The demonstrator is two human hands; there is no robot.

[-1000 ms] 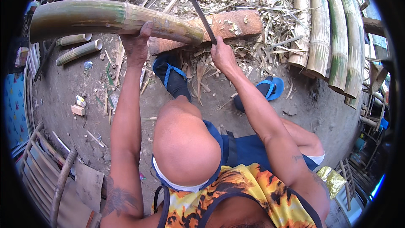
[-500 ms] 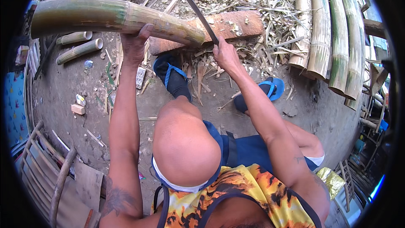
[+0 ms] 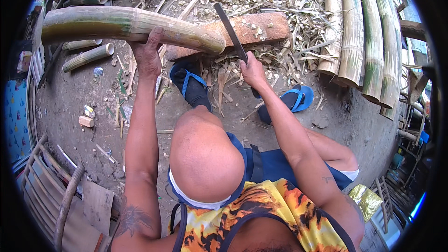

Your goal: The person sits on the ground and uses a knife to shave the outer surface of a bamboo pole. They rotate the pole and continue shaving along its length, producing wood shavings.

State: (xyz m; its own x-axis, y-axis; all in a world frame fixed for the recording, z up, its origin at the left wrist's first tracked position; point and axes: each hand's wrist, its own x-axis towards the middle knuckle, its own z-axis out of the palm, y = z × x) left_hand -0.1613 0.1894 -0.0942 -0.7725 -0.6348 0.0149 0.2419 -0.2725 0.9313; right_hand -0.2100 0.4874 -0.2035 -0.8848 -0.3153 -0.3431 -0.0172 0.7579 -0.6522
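My left hand (image 3: pixel 148 55) grips a thick green-and-tan bamboo pole section (image 3: pixel 116 24) from its near side, thumb up against it. The section lies crosswise, its right end over a reddish wooden block (image 3: pixel 263 27) on the ground. My right hand (image 3: pixel 253 71) is closed round the handle end of a long dark blade, a machete (image 3: pixel 228 30). The blade points up and to the left, just right of the bamboo's end and in front of the block. Small pale chips lie on top of the block.
Bamboo shavings (image 3: pixel 298 0) cover the ground around and beyond the block. Several long bamboo poles (image 3: pixel 351 32) lie at the right. Shorter bamboo pieces (image 3: pixel 88 57) lie at the left. A stick-built bench (image 3: pixel 65 205) stands at the lower left. My sandalled feet (image 3: pixel 191 81) are close below the block.
The bamboo section has shifted slightly down at its left part and a little right. My right hand and the machete have moved slightly down and right.
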